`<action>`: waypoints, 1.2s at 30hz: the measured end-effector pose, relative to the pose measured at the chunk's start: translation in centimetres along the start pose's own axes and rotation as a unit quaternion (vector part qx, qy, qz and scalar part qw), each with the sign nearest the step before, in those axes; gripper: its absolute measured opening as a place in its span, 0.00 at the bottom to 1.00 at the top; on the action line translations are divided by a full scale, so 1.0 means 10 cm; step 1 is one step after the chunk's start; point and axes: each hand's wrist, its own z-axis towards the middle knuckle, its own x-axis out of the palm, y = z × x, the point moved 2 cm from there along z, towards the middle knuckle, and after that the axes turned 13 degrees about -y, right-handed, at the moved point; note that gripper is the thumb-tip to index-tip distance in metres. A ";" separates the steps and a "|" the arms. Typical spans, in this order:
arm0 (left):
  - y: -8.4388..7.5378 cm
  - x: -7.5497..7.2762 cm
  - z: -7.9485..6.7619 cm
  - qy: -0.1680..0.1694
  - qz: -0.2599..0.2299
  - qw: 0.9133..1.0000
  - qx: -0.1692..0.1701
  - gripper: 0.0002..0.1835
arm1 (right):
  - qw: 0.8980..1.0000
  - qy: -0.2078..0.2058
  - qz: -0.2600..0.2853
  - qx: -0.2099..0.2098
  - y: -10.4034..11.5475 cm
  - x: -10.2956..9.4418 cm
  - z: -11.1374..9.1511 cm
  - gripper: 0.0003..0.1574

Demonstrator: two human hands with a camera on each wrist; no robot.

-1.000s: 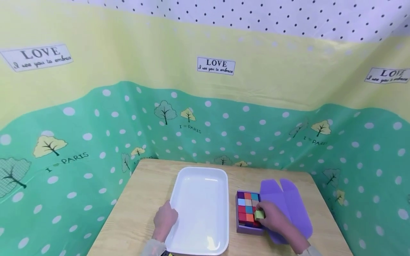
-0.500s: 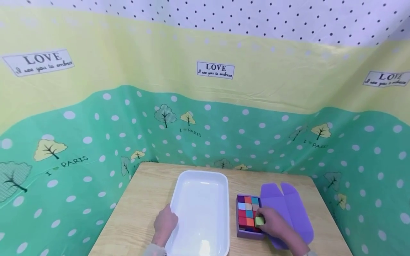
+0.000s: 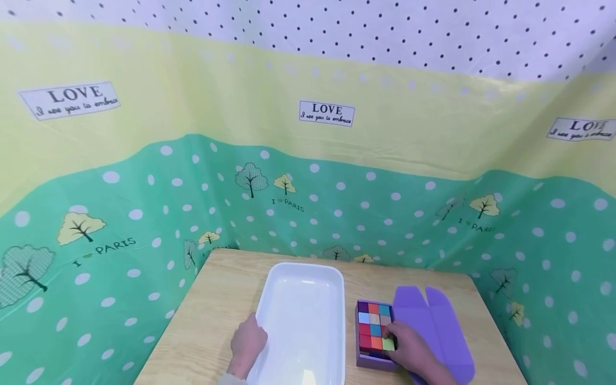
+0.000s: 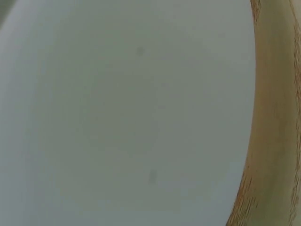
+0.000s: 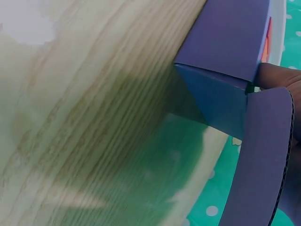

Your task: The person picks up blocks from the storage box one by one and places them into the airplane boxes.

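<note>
A white rectangular tray (image 3: 304, 315) stands at the middle of the table, its inside bare. My left hand (image 3: 247, 342) grips its left rim. The left wrist view is filled by the tray's pale wall (image 4: 136, 113); no fingers show there. To the right of the tray, a purple cardboard box (image 3: 377, 364) holds rows of coloured cubes. At its near right corner my right hand (image 3: 411, 347) pinches a light green cube (image 3: 387, 344), level with the other cubes. The right wrist view shows a fingertip (image 5: 277, 77) at the box edge, with the cube hidden.
The box's purple lid (image 3: 433, 326) lies folded open to the right, under my right forearm. Wooden table (image 3: 202, 321) shows on both sides of the tray. A green and yellow printed curtain (image 3: 313, 214) encloses the back and sides.
The light green cube, earlier tilted above the others in my right fingers, now sits down in the box's corner. My left hand keeps its hold on the tray. The head view has tilted slightly upward.
</note>
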 end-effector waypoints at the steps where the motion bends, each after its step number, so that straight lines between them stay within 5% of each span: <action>1: -0.01 -0.01 0.01 -0.002 0.000 1.000 0.002 0.17 | 1.000 -0.005 0.001 -0.002 0.00 0.00 0.01 0.22; 14: -0.01 0.04 0.04 0.001 0.008 1.000 0.007 0.24 | 0.999 0.031 -0.010 0.033 -0.03 0.07 0.00 0.19; 33: -0.13 0.09 0.10 0.012 0.015 1.000 0.005 0.25 | 0.998 -0.032 -0.032 0.037 0.01 0.10 -0.01 0.15; 36: -0.15 0.09 0.13 -0.024 0.013 0.999 0.017 0.25 | 0.998 -0.042 -0.031 0.037 0.05 0.07 0.03 0.12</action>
